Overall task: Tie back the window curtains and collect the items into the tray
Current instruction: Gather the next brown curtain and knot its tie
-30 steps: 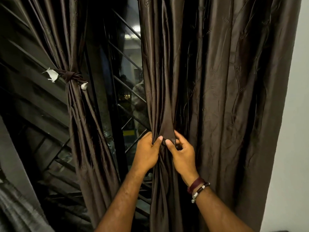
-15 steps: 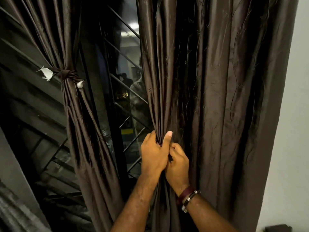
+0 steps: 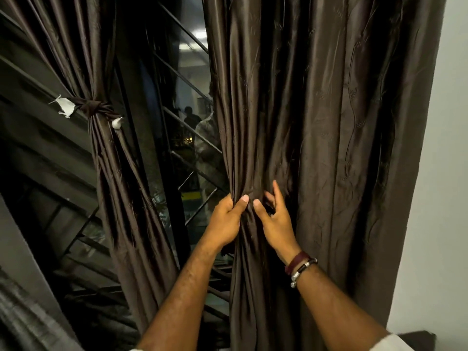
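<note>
Two brown curtains: right curtain [image 3: 316,122], loose, hanging beside the wall; left curtain [image 3: 109,173], already knotted with a tie [image 3: 97,107]. Left hand [image 3: 225,219] grips the gathered inner edge; right hand [image 3: 274,219], fingers spread and relaxed, touches the folds. Advice: gather all pleats evenly before binding. Tray not visible.

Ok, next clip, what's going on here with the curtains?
A person is gathering the right curtain at a window. The left hand grips a bunched fold of its inner edge, while the right hand rests on the fabric beside it with fingers spread. This curtain hangs loose, with no tie on it yet. The left curtain is already bound with a knotted tie. No tray is in view.
</note>
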